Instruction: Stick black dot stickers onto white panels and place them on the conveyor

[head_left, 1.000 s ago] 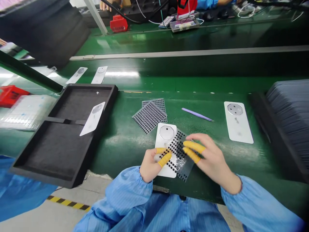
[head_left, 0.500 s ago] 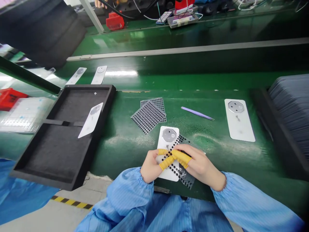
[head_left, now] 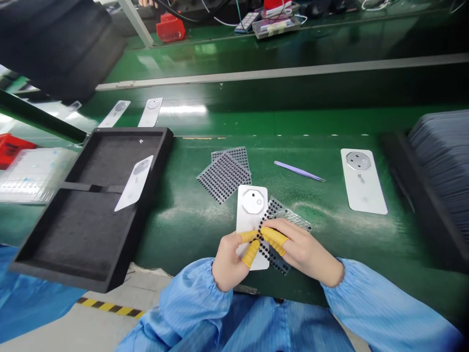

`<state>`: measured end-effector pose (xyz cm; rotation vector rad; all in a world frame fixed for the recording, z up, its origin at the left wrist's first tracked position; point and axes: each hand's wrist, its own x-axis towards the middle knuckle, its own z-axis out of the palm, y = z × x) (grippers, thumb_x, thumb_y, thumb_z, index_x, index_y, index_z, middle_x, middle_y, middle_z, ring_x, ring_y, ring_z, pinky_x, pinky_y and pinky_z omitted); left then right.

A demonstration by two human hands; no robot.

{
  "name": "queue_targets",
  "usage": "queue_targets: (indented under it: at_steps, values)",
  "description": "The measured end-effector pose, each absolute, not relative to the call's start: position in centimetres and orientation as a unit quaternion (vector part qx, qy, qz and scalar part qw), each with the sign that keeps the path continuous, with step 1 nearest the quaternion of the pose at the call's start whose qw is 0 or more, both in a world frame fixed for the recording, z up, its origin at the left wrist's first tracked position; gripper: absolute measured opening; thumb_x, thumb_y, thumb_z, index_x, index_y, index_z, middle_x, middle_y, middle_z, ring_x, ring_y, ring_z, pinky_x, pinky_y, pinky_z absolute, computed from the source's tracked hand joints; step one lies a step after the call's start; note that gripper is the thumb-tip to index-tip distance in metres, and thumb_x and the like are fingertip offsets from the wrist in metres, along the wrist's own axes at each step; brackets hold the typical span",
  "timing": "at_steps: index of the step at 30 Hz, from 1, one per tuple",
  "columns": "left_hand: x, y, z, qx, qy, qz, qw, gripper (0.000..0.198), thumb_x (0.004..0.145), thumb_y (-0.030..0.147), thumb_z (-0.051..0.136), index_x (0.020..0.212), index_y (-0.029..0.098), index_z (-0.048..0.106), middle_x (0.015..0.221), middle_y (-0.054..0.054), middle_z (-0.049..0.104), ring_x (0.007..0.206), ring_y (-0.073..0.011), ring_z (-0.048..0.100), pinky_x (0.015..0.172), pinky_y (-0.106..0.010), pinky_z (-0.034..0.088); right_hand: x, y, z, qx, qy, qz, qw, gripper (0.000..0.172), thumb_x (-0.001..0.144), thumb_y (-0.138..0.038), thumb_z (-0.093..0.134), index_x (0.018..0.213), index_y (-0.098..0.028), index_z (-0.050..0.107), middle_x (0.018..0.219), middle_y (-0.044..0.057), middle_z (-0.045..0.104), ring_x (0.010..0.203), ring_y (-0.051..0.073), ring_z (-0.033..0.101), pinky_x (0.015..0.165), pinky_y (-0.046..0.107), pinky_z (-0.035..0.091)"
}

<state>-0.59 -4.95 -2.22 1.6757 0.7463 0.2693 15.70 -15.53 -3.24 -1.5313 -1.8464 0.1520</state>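
My left hand [head_left: 230,256], with yellow finger cots, grips a white phone back cover [head_left: 251,208] with an octagonal camera ring, held just above the green table's front edge. Against the cover lies a clear sheet of black dot stickers [head_left: 282,215]. My right hand [head_left: 298,249], also in yellow cots, pinches at that sheet where it meets the cover's lower middle. What sits between the fingertips is too small to make out.
A black foam tray [head_left: 91,230] at left holds one white cover [head_left: 132,182]. Two more dot sheets [head_left: 224,172] and purple tweezers [head_left: 298,171] lie mid-table. Another cover [head_left: 362,181] rests right, beside stacked dark trays [head_left: 439,161]. Two covers [head_left: 150,111] lie on the far belt.
My right hand moved left from the sheet's edge onto the cover, meeting my left fingers. The cover has tilted more upright and the dot sheet shifted with it.
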Motion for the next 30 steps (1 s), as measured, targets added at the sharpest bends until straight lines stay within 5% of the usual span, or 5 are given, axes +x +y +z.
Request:
queue_targets:
  at_steps: [6, 11, 17, 23, 30]
  values:
    - [-0.8, -4.7, -2.6, 0.808, 0.265, 0.128, 0.510, 0.025, 0.084, 0.019, 0.057, 0.103, 0.016, 0.073, 0.095, -0.013, 0.073, 0.085, -0.0246, 0.070, 0.078, -0.032, 0.055, 15.2, -15.1, -4.4, -0.587, -0.712, 0.032, 0.385, 0.023, 0.091, -0.013, 0.046, 0.112, -0.014, 0.055, 0.102, 0.014, 0.065, 0.092, 0.020, 0.064, 0.075, 0.034, 0.057]
    - [-1.2, -4.2, -3.3, 0.795, 0.289, 0.115, 0.520, 0.024, 0.081, 0.020, 0.060, 0.101, 0.016, 0.074, 0.097, -0.012, 0.075, 0.086, -0.0257, 0.071, 0.081, -0.034, 0.056, 14.2, -14.6, -5.5, -0.619, -0.578, 0.184, 0.499, 0.013, 0.090, -0.017, 0.052, 0.101, -0.020, 0.058, 0.095, 0.006, 0.063, 0.086, 0.014, 0.062, 0.075, 0.027, 0.054]
    - [-3.8, -3.4, -3.3, 0.767, 0.330, 0.091, 0.543, 0.031, 0.083, 0.029, 0.062, 0.108, 0.014, 0.070, 0.107, -0.012, 0.073, 0.096, -0.0281, 0.070, 0.087, -0.035, 0.055, 14.5, -14.4, -5.1, -0.657, -0.525, 0.167, 0.514, 0.010, 0.088, -0.014, 0.055, 0.096, -0.019, 0.059, 0.097, 0.007, 0.062, 0.088, 0.015, 0.062, 0.078, 0.030, 0.053]
    - [-4.0, -5.1, -2.1, 0.636, 0.444, 0.207, 0.596, 0.085, 0.086, 0.035, 0.062, 0.150, 0.019, 0.009, 0.116, -0.012, 0.069, 0.095, -0.0269, 0.069, 0.082, -0.034, 0.057, 13.8, -14.1, -2.1, -0.670, -0.532, 0.055, 0.514, 0.018, 0.083, -0.011, 0.059, 0.097, -0.022, 0.060, 0.094, 0.006, 0.063, 0.082, 0.017, 0.063, 0.071, 0.030, 0.055]
    - [-2.0, -8.9, -1.3, 0.676, 0.358, 0.210, 0.608, 0.046, 0.086, 0.022, 0.061, 0.131, 0.025, 0.051, 0.116, -0.006, 0.068, 0.097, -0.0247, 0.067, 0.087, -0.031, 0.054, 12.7, -15.5, -0.3, -0.692, -0.553, 0.023, 0.464, 0.036, 0.086, -0.017, 0.057, 0.120, -0.027, 0.052, 0.100, 0.005, 0.067, 0.099, 0.022, 0.064, 0.093, 0.039, 0.054]
